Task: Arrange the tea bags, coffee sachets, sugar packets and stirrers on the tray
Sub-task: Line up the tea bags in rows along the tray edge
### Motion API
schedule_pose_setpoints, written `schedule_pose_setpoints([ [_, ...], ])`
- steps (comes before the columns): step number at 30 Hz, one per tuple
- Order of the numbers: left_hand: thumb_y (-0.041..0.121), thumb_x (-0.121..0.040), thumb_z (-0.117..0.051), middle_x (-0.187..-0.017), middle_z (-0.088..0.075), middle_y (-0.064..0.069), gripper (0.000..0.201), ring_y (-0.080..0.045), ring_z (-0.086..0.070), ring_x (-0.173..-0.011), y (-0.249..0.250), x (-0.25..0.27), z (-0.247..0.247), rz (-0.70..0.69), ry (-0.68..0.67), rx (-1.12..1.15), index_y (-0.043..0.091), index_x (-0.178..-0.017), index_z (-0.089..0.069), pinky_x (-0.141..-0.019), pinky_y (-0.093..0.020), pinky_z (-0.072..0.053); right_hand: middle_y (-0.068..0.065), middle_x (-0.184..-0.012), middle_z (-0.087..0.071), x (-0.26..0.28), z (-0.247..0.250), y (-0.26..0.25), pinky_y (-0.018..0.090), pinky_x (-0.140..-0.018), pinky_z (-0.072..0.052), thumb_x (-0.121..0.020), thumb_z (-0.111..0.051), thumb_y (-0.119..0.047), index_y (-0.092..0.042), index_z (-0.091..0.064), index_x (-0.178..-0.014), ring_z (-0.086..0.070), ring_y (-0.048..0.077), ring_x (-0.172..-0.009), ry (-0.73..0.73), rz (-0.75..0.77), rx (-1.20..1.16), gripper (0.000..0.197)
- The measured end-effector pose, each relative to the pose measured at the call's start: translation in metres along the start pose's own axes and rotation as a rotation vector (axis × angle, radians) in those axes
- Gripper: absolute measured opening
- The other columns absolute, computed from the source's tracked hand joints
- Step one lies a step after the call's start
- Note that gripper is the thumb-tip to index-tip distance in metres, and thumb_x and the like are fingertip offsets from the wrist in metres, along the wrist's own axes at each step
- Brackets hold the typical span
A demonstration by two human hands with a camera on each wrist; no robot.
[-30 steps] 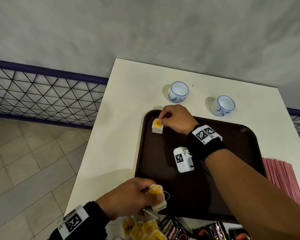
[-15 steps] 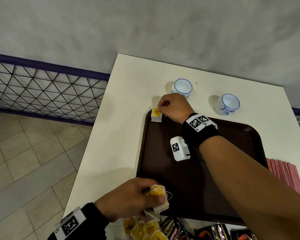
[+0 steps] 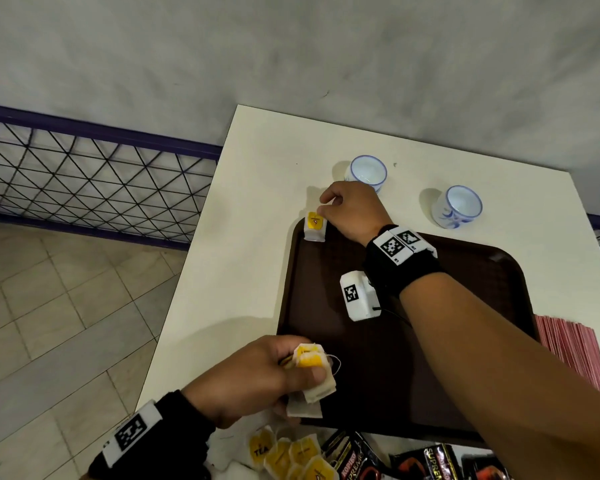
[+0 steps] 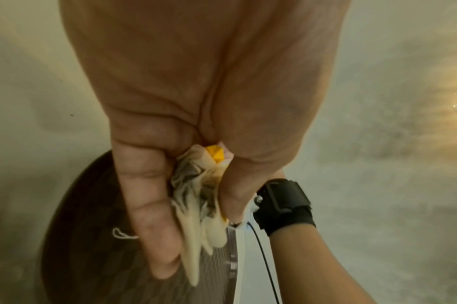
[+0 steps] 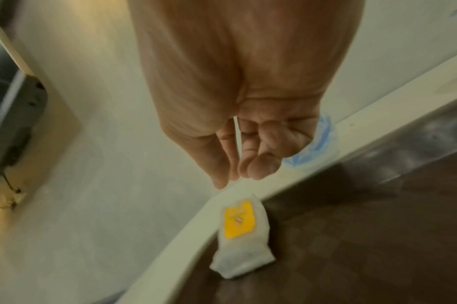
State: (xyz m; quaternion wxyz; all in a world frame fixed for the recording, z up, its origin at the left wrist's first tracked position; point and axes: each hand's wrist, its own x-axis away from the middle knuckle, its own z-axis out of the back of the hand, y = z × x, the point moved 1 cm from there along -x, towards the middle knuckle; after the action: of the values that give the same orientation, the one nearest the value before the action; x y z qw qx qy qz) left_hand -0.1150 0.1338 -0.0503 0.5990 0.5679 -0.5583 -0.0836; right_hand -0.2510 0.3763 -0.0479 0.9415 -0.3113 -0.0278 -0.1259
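A white tea bag with a yellow tag [image 3: 315, 226] [image 5: 241, 236] lies in the far left corner of the brown tray [image 3: 482, 271] [image 5: 378, 246]. My right hand [image 3: 323, 206] [image 5: 232, 181] hovers just above it, fingers loosely curled and off the bag. At the tray's near left corner my left hand [image 3: 305, 372] [image 4: 196, 205] grips a bunch of tea bags [image 3: 314, 375] [image 4: 196, 195]; a loose string loop hangs beside it. More tea bags [image 3: 284, 452] and dark coffee sachets [image 3: 430, 462] lie on the table in front of the tray.
Two blue-and-white cups [image 3: 366, 169] [image 3: 459, 206] stand on the white table [image 3: 257, 271] beyond the tray. A stack of red packets [image 3: 568, 348] lies right of the tray. The table's left edge drops to a tiled floor with a metal railing [image 3: 84, 174].
My right hand moved the single tea bag toward the tray's far left corner, then let go of its tag and lifted slightly. The left hand kept its bunch.
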Motion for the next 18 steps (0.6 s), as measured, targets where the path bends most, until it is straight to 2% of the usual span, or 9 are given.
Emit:
schedule_pose_setpoints([
  [2, 0.022, -0.095, -0.070, -0.094, -0.074, -0.004, 0.019, -0.013, -0.069, -0.078, 0.003, -0.002, 0.002, 0.010, 0.028, 0.014, 0.018, -0.114, -0.072, -0.060, -0.027, -0.056, -0.005, -0.081, -0.062, 0.018, 0.007, -0.004, 0.013, -0.066, -0.040, -0.088, -0.069, -0.019, -0.016, -0.072, -0.100, -0.058, 0.008, -0.076, 0.019, 0.030, -0.050, 0.012],
  [4, 0.022, -0.095, -0.069, -0.109, -0.074, -0.009, 0.021, -0.014, -0.070, -0.081, 0.007, -0.005, 0.006, 0.001, 0.068, 0.001, 0.019, -0.116, -0.072, -0.063, -0.029, -0.058, -0.007, -0.075, -0.064, 0.046, 0.012, -0.007, 0.017, -0.068, -0.045, -0.088, -0.071, -0.017, -0.018, -0.073, -0.094, -0.059, 0.005, -0.066, -0.032, 0.062, -0.166, 0.006],
  [5, 0.022, -0.096, -0.069, -0.110, -0.075, -0.009, 0.021, -0.015, -0.070, -0.081, 0.010, -0.007, 0.008, -0.011, 0.084, 0.003, 0.017, -0.116, -0.072, -0.061, -0.028, -0.057, -0.004, -0.072, -0.066, 0.063, 0.014, -0.009, 0.021, -0.067, -0.048, -0.088, -0.072, -0.014, -0.016, -0.073, -0.093, -0.060, 0.006, -0.061, -0.085, 0.069, -0.242, 0.006],
  [7, 0.021, -0.096, -0.067, -0.100, -0.076, -0.006, 0.020, -0.017, -0.072, -0.080, 0.016, -0.011, 0.011, -0.029, 0.122, 0.021, 0.013, -0.114, -0.071, -0.059, -0.026, -0.056, 0.002, -0.072, -0.066, 0.098, 0.018, -0.008, 0.019, -0.059, -0.046, -0.087, -0.074, -0.007, -0.009, -0.073, -0.095, -0.060, 0.010, -0.057, -0.200, 0.063, -0.394, 0.009],
  [9, 0.021, -0.096, -0.068, -0.093, -0.075, -0.004, 0.018, -0.019, -0.074, -0.078, 0.022, -0.015, 0.013, -0.038, 0.157, 0.028, 0.011, -0.111, -0.070, -0.057, -0.026, -0.055, 0.001, -0.075, -0.066, 0.127, 0.021, -0.004, 0.014, -0.052, -0.043, -0.085, -0.076, -0.006, -0.007, -0.073, -0.099, -0.060, 0.010, -0.060, -0.283, 0.050, -0.519, 0.014],
  [12, 0.025, -0.095, -0.069, -0.087, -0.075, -0.003, 0.018, -0.021, -0.073, -0.076, 0.028, -0.019, 0.012, -0.052, 0.187, 0.017, 0.013, -0.108, -0.072, -0.053, -0.024, -0.053, 0.004, -0.084, -0.067, 0.154, 0.018, 0.006, 0.024, -0.051, -0.047, -0.084, -0.079, -0.013, -0.016, -0.074, -0.104, -0.060, 0.017, -0.068, -0.371, 0.045, -0.626, 0.022],
  [15, 0.036, -0.091, -0.069, -0.085, -0.075, -0.003, 0.027, -0.022, -0.071, -0.072, 0.032, -0.023, 0.007, -0.068, 0.221, -0.004, 0.014, -0.107, -0.074, -0.050, -0.024, -0.050, 0.003, -0.086, -0.063, 0.165, 0.009, 0.011, 0.029, -0.050, -0.048, -0.082, -0.081, -0.012, -0.019, -0.073, -0.105, -0.058, 0.022, -0.071, -0.366, 0.004, -0.687, 0.025],
  [18, 0.049, -0.081, -0.068, -0.083, -0.075, -0.005, 0.042, -0.022, -0.070, -0.070, 0.037, -0.024, 0.003, -0.074, 0.228, -0.004, 0.013, -0.102, -0.076, -0.050, -0.024, -0.049, 0.005, -0.084, -0.060, 0.170, 0.001, 0.010, 0.027, -0.050, -0.047, -0.083, -0.079, -0.009, -0.020, -0.071, -0.102, -0.059, 0.019, -0.070, -0.301, -0.017, -0.693, 0.024],
])
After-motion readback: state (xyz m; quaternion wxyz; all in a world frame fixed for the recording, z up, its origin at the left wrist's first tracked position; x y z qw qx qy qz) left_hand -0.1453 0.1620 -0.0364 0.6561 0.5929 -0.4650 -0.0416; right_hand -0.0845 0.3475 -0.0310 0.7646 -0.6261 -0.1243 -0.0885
